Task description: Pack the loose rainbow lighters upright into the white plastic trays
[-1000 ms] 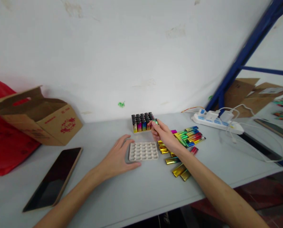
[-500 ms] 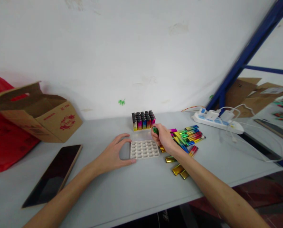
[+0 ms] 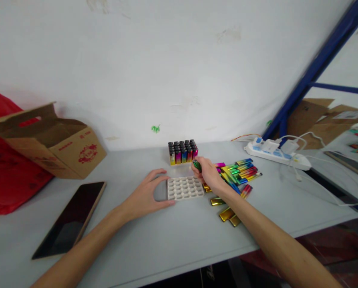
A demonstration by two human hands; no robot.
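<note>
Left hand: held open, thumb and fingers spread about the left end of the white pocketed tray; whether the tray is touched cannot be told. Right hand: closed on a green lighter, which is gripped near the tray's far right corner, its long axis tilted and partly covered by the fingers. The hands are set apart, with the tray laid flat between them, pockets up, its long axis directed from left hand towards right; the lighter is thus held off the tray's far right corner, the right hand being nearer to that corner and the left to the opposite end. Block of upright lighters, black tops up: stood just beyond the right hand, slightly to its left. Loose metallic lighters: strewn beside the right hand, partly hidden by its arm. Phone: laid left of the left hand. Cardboard box: set farther out, beyond the phone. Power strip: placed well right of the right hand
</note>
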